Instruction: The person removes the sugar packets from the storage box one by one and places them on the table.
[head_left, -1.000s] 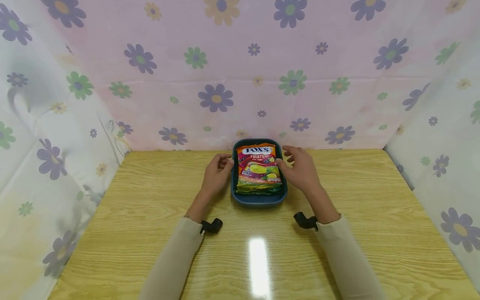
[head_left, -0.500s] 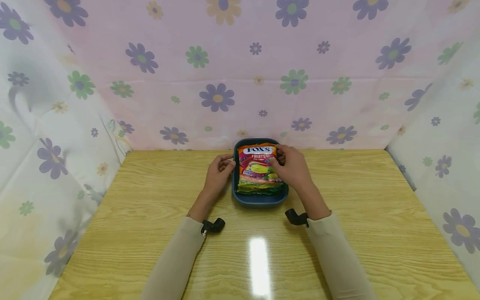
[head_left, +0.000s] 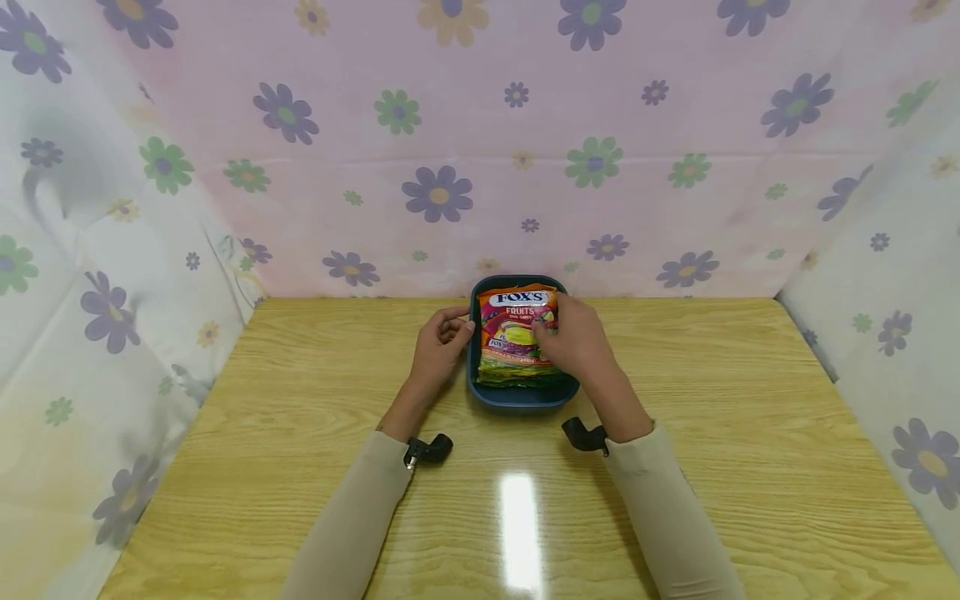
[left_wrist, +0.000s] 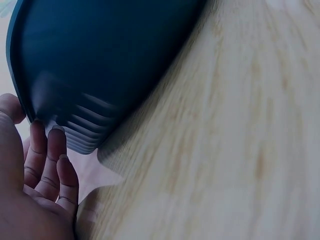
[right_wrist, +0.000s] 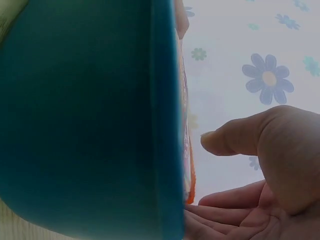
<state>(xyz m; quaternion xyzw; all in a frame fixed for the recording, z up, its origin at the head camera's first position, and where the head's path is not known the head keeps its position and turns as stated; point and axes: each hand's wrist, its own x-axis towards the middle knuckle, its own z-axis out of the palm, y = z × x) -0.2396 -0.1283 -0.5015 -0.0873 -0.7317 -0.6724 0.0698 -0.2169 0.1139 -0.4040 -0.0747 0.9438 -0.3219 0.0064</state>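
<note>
On the left, a person's pale left sleeve comes in over the yellow wood table. A bent left black piece sticks out at the wrist. The left hand is at the left side of a dark blue tub. Its thumb is at the rim and its bent fingers touch the outside wall, so it pinches the edge.

The tub stands flat on the table, near the flowery cloth at the back. It is longer than it is wide and has round corners. Inside is a flat pile of bags. The top bag lies face up, with the big word FOX'S on a white patch and FRUITS under it. It is shiny, orange at the top, then red and purple, with a big yellow candy in the middle. Lower bags show yellow and green edges at the near end of the pile.

The right hand is over the tub's right side. Its thumb is apart from its fingers, above the top bag. The other fingers reach over the rim by the pile; their tips are hidden, and I cannot tell if they touch a bag. A right black piece and a pale right sleeve come next.
</note>
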